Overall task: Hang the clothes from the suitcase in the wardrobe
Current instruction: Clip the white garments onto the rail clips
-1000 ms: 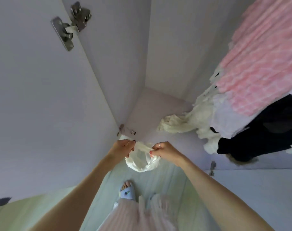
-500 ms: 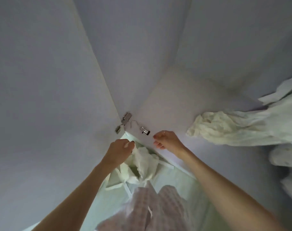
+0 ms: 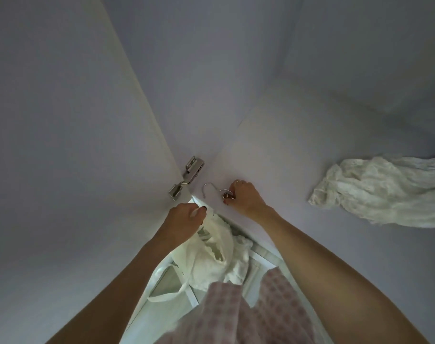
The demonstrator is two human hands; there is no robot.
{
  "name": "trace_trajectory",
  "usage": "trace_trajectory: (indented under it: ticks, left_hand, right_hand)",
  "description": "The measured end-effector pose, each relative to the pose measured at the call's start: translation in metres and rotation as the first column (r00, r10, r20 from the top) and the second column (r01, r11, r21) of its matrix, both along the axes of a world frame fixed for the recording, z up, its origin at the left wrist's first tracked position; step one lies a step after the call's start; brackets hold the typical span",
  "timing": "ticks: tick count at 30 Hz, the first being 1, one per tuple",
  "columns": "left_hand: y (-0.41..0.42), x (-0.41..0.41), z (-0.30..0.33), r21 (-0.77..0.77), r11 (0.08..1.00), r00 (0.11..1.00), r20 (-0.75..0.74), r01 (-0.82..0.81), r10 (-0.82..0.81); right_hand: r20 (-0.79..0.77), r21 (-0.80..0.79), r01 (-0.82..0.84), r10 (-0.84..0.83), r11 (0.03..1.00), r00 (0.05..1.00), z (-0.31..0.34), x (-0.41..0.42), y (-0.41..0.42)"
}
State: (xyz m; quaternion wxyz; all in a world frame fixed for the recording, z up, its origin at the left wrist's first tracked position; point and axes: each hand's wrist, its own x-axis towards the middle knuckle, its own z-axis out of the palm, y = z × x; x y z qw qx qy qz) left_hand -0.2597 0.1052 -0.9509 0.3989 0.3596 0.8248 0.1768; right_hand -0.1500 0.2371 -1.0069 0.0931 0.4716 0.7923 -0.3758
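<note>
step: picking up hanger | right hand pinched clip hanger lying at wardrobe floor front-left corner | left hand gripped white garment | advice: lift by hook, keep garment bunched clear

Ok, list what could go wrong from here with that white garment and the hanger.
1. The left hand grips only the top of the white garment; the rest dangles with a loose strap, so it could slip or snag on the wardrobe's front edge.
2. The right hand pinches the clip hanger on the wardrobe floor right beside the door hinge; its hook may catch there as it lifts.
</note>
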Motion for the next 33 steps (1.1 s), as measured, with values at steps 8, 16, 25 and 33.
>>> trace_trajectory:
  ticks: [8, 16, 25, 33]
  left_hand:
    - [-0.014, 0.027, 0.133, -0.12, 0.985, 0.992, 0.0, 0.122, -0.123]
    - [-0.031, 0.07, 0.301, -0.148, 0.949, 0.961, 0.045, 0.278, -0.274]
    - [-0.033, 0.085, 0.496, -0.081, 0.909, 0.91, 0.117, 0.409, -0.398]
    - [-0.033, 0.1, 0.639, 0.151, 0.922, 0.872, 0.299, 0.357, -0.387]
  right_hand:
    - [-0.09, -0.392, 0.504, -0.577, 0.77, 0.812, 0.13, 0.063, -0.033]
    - [-0.172, -0.579, 0.53, -0.728, 0.619, 0.663, 0.323, 0.105, -0.066]
    - [-0.306, -0.72, 0.426, -0.802, 0.548, 0.514, 0.512, 0.127, -0.09]
    - [-0.461, -0.731, 0.324, -0.785, 0.6, 0.414, 0.634, 0.125, -0.105]
